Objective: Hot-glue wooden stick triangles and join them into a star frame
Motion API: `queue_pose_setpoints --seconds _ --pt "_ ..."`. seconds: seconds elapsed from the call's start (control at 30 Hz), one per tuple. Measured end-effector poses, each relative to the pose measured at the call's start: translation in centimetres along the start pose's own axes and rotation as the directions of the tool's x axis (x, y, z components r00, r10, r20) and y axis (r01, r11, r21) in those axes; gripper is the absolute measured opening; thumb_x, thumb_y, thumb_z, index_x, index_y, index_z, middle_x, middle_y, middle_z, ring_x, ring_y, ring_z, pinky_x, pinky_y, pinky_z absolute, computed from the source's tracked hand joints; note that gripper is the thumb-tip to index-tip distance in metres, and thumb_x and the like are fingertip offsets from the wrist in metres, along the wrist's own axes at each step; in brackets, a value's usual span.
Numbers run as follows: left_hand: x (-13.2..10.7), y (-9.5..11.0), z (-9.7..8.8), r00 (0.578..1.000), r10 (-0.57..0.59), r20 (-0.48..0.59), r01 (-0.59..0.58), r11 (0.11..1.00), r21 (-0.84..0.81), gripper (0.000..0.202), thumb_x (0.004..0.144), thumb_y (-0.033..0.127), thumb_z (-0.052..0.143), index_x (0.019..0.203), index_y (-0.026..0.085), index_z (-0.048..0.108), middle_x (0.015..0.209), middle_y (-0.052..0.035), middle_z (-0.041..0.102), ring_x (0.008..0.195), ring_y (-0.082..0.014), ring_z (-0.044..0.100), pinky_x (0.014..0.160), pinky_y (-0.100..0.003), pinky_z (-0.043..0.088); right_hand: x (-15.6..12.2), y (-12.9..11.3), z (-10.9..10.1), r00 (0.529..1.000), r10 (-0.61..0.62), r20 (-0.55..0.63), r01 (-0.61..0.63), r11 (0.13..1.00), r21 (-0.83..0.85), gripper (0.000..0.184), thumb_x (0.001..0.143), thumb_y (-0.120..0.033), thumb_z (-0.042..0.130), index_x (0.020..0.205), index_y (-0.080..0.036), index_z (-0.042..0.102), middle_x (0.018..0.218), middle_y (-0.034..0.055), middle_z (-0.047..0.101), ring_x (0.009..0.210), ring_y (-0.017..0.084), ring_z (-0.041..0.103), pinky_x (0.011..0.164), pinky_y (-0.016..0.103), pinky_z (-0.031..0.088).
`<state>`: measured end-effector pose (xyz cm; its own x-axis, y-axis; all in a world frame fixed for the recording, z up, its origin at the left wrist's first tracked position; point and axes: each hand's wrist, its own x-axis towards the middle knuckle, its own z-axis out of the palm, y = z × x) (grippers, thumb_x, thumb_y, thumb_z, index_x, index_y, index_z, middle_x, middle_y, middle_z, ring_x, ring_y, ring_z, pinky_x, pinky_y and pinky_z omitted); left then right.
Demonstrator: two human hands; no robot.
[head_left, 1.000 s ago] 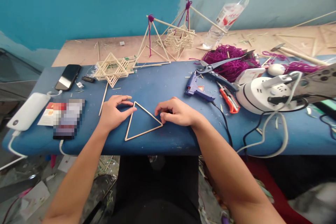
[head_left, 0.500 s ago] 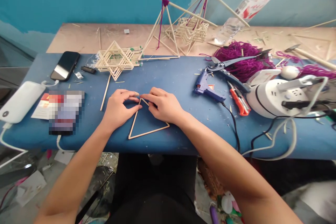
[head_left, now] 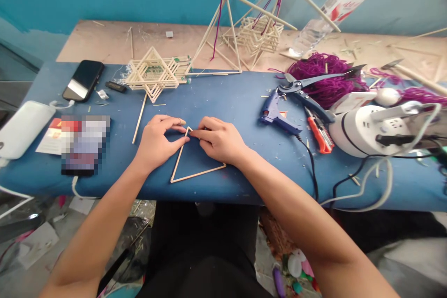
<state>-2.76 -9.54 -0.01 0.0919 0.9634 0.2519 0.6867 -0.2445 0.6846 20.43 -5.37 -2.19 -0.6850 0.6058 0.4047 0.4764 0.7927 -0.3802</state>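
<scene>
A triangle of thin wooden sticks (head_left: 198, 175) lies on the blue tabletop, its tip pointing away from me. My left hand (head_left: 159, 142) pinches the left stick just below that tip, between thumb and fingers. From the other side my right hand (head_left: 220, 139) has its fingers closed at the right stick near the same corner, covering most of that stick. The tip itself shows between both hands' fingertips. Beyond my left hand sits a star-shaped stack of sticks (head_left: 152, 74), with a loose stick (head_left: 139, 118) in front of it.
To the right lie a blue glue gun (head_left: 279, 116), pliers (head_left: 307, 95), a red cutter (head_left: 319, 135), purple yarn (head_left: 321, 77) and a white power strip (head_left: 356, 130) with cables. Behind stands a stick frame (head_left: 233, 35) tied with yarn. Phones (head_left: 84, 80) and a power bank (head_left: 26, 130) are left.
My right fingers have drawn back slightly from the triangle's tip, so the corner is more exposed. My left hand keeps its pinch. The view has shifted slightly.
</scene>
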Motion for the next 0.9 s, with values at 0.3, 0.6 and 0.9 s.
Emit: queue_pose_setpoints --seconds 0.3,0.6,0.9 --pt "0.2 0.4 -0.3 0.999 0.032 -0.028 -0.032 0.999 0.013 0.023 0.09 0.029 0.083 0.113 0.023 0.08 0.106 -0.0071 0.086 0.116 -0.0287 0.076 0.109 -0.049 0.063 -3.4 1.8 -6.4 0.886 0.245 -0.395 -0.338 0.923 -0.184 0.034 0.091 -0.013 0.058 0.117 -0.021 0.078 0.107 0.0125 0.076 0.104 0.031 0.067 0.101 0.05 0.054" --pt "-0.1 1.0 -0.3 0.994 0.069 -0.086 -0.055 0.986 0.157 0.016 0.098 0.028 0.065 0.103 0.024 0.08 0.105 -0.0047 0.087 0.103 -0.0252 0.08 0.1 -0.042 0.065 -7.9 5.7 -9.3 0.741 0.636 -0.217 -0.67 0.674 -0.31 0.068 0.079 -0.016 0.062 0.146 -0.014 0.063 0.126 0.0226 0.071 0.112 0.039 0.069 0.104 0.06 0.057" --pt "-1.0 -0.3 -1.7 0.987 0.159 -0.027 -0.139 0.926 0.352 0.018 0.1 0.029 0.064 0.098 0.026 0.082 0.096 -0.0061 0.085 0.092 -0.0289 0.081 0.085 -0.043 0.064 -4.5 0.1 -6.3 0.818 0.554 -0.157 -0.502 0.82 0.275 0.034 0.099 -0.04 0.068 0.128 -0.024 0.068 0.105 0.0092 0.082 0.09 0.028 0.079 0.085 0.045 0.065"
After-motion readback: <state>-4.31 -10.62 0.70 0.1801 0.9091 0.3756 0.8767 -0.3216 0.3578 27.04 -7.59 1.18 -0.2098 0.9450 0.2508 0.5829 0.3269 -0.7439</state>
